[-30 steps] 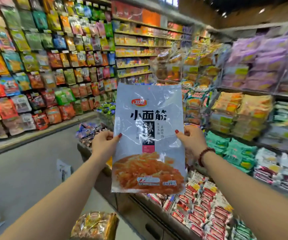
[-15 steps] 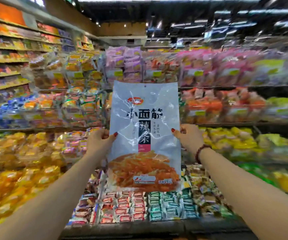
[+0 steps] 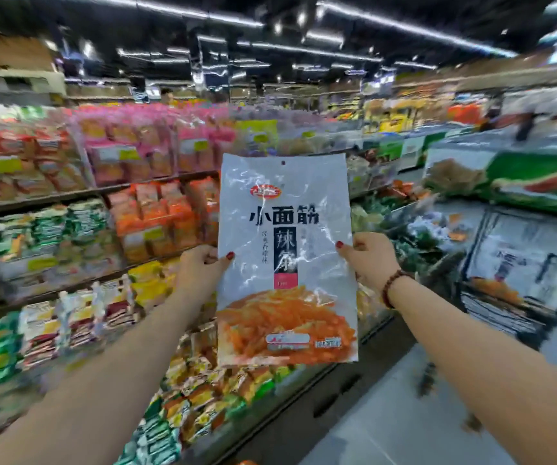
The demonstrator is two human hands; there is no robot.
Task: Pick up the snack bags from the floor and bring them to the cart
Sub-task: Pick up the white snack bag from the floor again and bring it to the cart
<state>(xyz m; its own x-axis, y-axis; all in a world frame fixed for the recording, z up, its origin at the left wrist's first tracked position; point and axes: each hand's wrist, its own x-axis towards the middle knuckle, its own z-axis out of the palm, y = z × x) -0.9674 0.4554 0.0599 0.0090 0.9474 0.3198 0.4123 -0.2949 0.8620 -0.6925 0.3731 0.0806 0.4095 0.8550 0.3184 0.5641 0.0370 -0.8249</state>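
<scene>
I hold one snack bag [image 3: 285, 260] upright in front of me at chest height. It is silvery white with black Chinese characters and a picture of orange strips at the bottom. My left hand [image 3: 200, 268] pinches its left edge and my right hand [image 3: 369, 260] pinches its right edge, thumbs on the front. A beaded bracelet sits on my right wrist. At the right, blurred, stands a cart [image 3: 518, 263] with more of the same bags [image 3: 535, 243] in it.
Tiered shelves of packaged snacks [image 3: 79, 236] run along the left and centre, with a low dark base [image 3: 307, 407]. Grey floor [image 3: 401, 417] opens at the lower right. A green and white display [image 3: 518, 176] stands behind the cart.
My view has swung to the right along the shelves, bringing the cart into sight at the right. Both hands keep the same grip on the bag.
</scene>
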